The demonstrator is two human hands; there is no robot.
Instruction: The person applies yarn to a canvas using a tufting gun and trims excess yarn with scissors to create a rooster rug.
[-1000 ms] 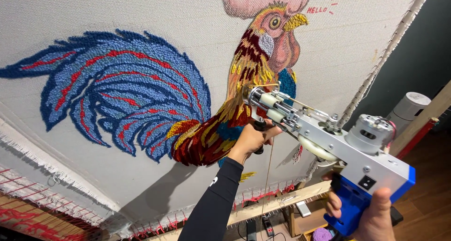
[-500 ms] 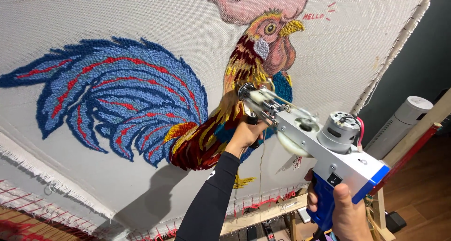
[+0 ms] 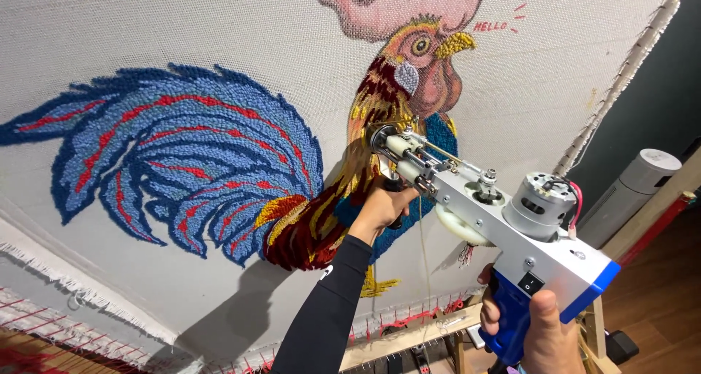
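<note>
Head view, only one. Right hand point(image 3: 542, 329) is wrapped tight around the blue pistol grip of a silver-and-blue metal tufting gun w/ a grey motor on top point(image 3: 504, 224); thumb sits just below the black rocker switch. Left hand point(image 3: 381, 206) is closed on the gun's dark front handle, arm in a black sleeve coming up from below. The gun runs from the right hand up and away to the left hand, its needle end touching the stretched pale grey backing cloth point(image 3: 182, 31) just above the left hand's knuckles.

Beyond the left hand: a tufted yarn rooster point(image 3: 409, 75) w/ yellow beak and pink comb; its blue-and-red tail feathers point(image 3: 175, 155) fan out well to that hand's left. A thin yarn strand point(image 3: 422, 243) hangs between the two hands. Wooden frame w/ tack strips point(image 3: 409, 330) sits below both wrists. A grey cylinder point(image 3: 628, 191) stands off to the right hand's right.

Handling, my read: gun looks rigid and fairly heavy, motor-end weighted, so two-hand hold at rear grip + front handle suits it. Needle end and exposed gears aren't places to grab. Cloth looks taut but gives; tufted pile soft, yarn snags easily.
</note>
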